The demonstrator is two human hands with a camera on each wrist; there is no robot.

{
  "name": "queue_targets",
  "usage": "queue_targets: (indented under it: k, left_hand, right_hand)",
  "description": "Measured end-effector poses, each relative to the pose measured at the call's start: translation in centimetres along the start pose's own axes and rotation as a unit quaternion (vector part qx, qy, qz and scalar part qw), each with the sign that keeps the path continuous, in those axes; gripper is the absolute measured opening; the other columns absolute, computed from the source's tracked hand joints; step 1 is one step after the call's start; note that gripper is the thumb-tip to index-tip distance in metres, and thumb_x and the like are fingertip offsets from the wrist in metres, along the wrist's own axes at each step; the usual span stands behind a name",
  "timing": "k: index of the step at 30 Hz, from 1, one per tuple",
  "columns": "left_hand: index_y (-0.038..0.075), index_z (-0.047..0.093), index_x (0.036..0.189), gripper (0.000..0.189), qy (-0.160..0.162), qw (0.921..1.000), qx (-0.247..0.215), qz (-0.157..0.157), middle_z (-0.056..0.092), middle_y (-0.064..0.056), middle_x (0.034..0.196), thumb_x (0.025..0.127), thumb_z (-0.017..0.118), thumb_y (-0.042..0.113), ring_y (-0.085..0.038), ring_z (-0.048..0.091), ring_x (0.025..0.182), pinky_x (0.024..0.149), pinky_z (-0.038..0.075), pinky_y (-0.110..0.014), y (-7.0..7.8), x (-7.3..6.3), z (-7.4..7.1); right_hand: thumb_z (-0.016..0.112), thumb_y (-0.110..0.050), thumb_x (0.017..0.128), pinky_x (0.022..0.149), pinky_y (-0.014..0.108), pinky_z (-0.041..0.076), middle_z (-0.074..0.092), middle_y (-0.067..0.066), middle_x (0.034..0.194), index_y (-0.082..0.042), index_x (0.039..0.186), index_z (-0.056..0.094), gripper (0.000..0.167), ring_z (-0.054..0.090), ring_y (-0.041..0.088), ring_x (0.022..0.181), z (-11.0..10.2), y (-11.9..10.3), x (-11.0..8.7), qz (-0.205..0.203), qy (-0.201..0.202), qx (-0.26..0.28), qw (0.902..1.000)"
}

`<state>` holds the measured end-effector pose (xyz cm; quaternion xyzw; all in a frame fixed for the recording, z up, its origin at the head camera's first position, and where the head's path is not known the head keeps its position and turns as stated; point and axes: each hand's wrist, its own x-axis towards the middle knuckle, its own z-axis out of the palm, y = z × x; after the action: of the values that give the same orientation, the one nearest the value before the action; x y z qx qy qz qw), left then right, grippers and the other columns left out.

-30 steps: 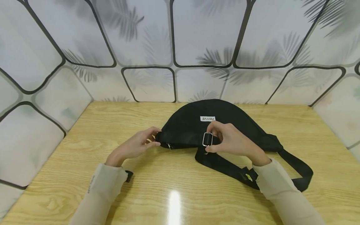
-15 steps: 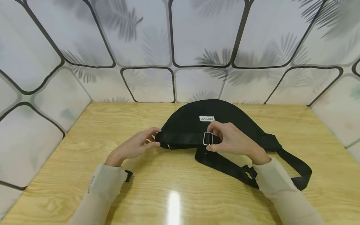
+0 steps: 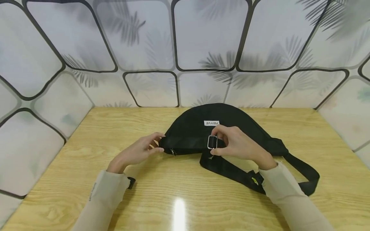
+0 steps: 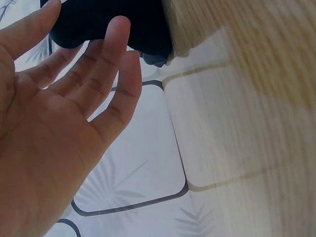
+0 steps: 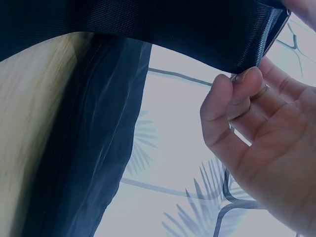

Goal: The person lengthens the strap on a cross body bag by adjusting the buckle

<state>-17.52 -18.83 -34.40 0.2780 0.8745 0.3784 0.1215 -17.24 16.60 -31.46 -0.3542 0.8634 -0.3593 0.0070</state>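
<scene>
A black sling bag (image 3: 188, 125) lies on the table in the head view, its white label upside down. At its left end my left hand (image 3: 136, 151) pinches the bag's tip between thumb and fingers; in the left wrist view, black fabric (image 4: 113, 22) shows beyond those fingers. My right hand (image 3: 242, 145) grips the silver strap buckle (image 3: 212, 142) by its edges, in front of the bag. From the buckle the black strap (image 3: 228, 168) loops to the right. The right wrist view shows wide webbing (image 5: 187, 29) running to the fingertips.
The wooden table (image 3: 162, 199) meets a patterned backdrop (image 3: 150, 86) at the back and sides. A small black piece (image 3: 131, 183) sits by the left cuff. A strap fitting with a yellow-green mark (image 3: 255, 179) lies beside the right cuff.
Both hands keep their hold on the bag and the buckle. The whole head view has shifted very slightly; nothing else has visibly moved.
</scene>
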Motion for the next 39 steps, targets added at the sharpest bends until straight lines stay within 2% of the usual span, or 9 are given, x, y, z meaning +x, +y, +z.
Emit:
queue_targets:
  k: [12, 20, 25, 31, 33, 36, 39]
  left_hand:
    - [-0.002, 0.05, 0.141, 0.045, -0.002, 0.9999, -0.002, -0.011, 0.059, -0.018, 0.127, 0.101, 0.065, 0.014, -0.026, 0.062, 0.103, 0.088, 0.051, -0.046, 0.1, -0.4, 0.1]
    - [-0.002, 0.052, 0.14, 0.046, -0.001, 0.9999, -0.011, 0.001, 0.061, -0.015, 0.123, 0.099, 0.068, 0.011, -0.026, 0.062, 0.103, 0.087, 0.052, -0.043, 0.2, -0.3, 0.1]
    - [-0.002, 0.053, 0.14, 0.047, 0.002, 0.9999, -0.001, 0.012, 0.06, -0.015, 0.128, 0.1, 0.068, 0.016, -0.027, 0.059, 0.107, 0.09, 0.049, -0.047, 0.7, 0.0, -0.1]
    - [-0.003, 0.055, 0.137, 0.044, 0.029, 0.9977, 0.001, 0.061, 0.058, -0.019, 0.133, 0.1, 0.068, 0.016, -0.036, 0.052, 0.12, 0.102, 0.04, -0.056, 2.9, 0.4, 0.4]
    - [-0.003, 0.056, 0.136, 0.042, 0.034, 0.9963, -0.006, 0.078, 0.057, -0.02, 0.133, 0.099, 0.069, 0.013, -0.038, 0.052, 0.122, 0.102, 0.041, -0.056, 3.9, 0.9, 0.8]
    - [-0.002, 0.055, 0.137, 0.045, 0.025, 0.9949, -0.004, 0.098, 0.058, -0.021, 0.132, 0.097, 0.07, 0.012, -0.037, 0.054, 0.122, 0.101, 0.044, -0.053, 5.2, 2.2, 1.9]
    - [-0.002, 0.049, 0.143, 0.054, -0.001, 0.9943, 0.011, 0.106, 0.057, -0.021, 0.135, 0.097, 0.071, 0.016, -0.035, 0.055, 0.125, 0.103, 0.045, -0.048, 6.4, 3.9, 3.3]
  right_hand:
    - [0.085, -0.016, 0.082, 0.056, 0.028, 0.042, 0.058, -0.01, 0.07, -0.008, 0.106, 0.063, 0.033, 0.047, 0.009, 0.056, 0.4, -0.3, 0.0, 0.008, 0.003, 0.006, 0.9999]
    - [0.084, -0.015, 0.083, 0.056, 0.028, 0.041, 0.058, -0.01, 0.071, -0.007, 0.107, 0.063, 0.033, 0.047, 0.008, 0.056, 0.2, -0.3, -0.1, 0.002, 0.005, 0.004, 1.0]
    - [0.084, -0.013, 0.082, 0.056, 0.028, 0.042, 0.059, -0.011, 0.072, -0.006, 0.108, 0.063, 0.034, 0.047, 0.008, 0.056, 0.1, -0.4, 0.0, -0.001, 0.013, 0.0, 0.9999]
    - [0.085, -0.011, 0.082, 0.057, 0.029, 0.042, 0.061, -0.01, 0.071, -0.007, 0.109, 0.063, 0.035, 0.048, 0.01, 0.055, 0.2, -0.6, 0.2, 0.009, 0.002, 0.014, 0.9999]
    - [0.084, -0.011, 0.082, 0.056, 0.029, 0.042, 0.061, -0.01, 0.072, -0.007, 0.109, 0.064, 0.035, 0.049, 0.011, 0.055, 0.3, -0.6, 0.3, 0.009, 0.0, 0.018, 0.9998]
    - [0.084, -0.011, 0.082, 0.056, 0.029, 0.043, 0.061, -0.009, 0.073, -0.006, 0.11, 0.064, 0.035, 0.049, 0.01, 0.057, 0.6, -0.6, 0.4, 0.003, 0.004, 0.016, 0.9999]
    - [0.083, -0.009, 0.083, 0.056, 0.029, 0.044, 0.06, -0.008, 0.075, -0.003, 0.112, 0.063, 0.036, 0.049, 0.009, 0.059, 0.7, -0.5, 0.3, -0.008, 0.016, 0.006, 0.9998]
